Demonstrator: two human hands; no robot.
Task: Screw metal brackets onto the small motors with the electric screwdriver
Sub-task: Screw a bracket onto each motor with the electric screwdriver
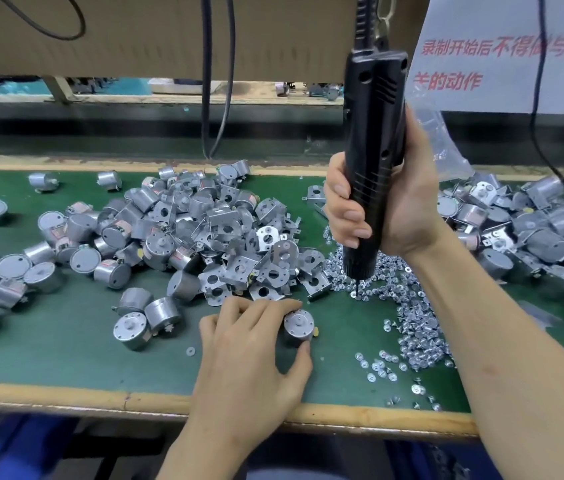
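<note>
Left hand [251, 351] pinches one motor [298, 328], thumb and fingers round its can, upright on the mat [66, 341], shaft up. Right hand [402, 209] is clenched round the screwdriver [374, 116], vertical, bit tip down on the screws [419, 334] at motor's 1 o'clock. Brackets [260, 268] heaped at its 11.

Green-topped bench [66, 358] is pretty buried: loose motors [83, 237] at left, brackets [239, 268] heaped mid-frame, screws [419, 327] lower right, bracketed motors [533, 230] far right.
</note>
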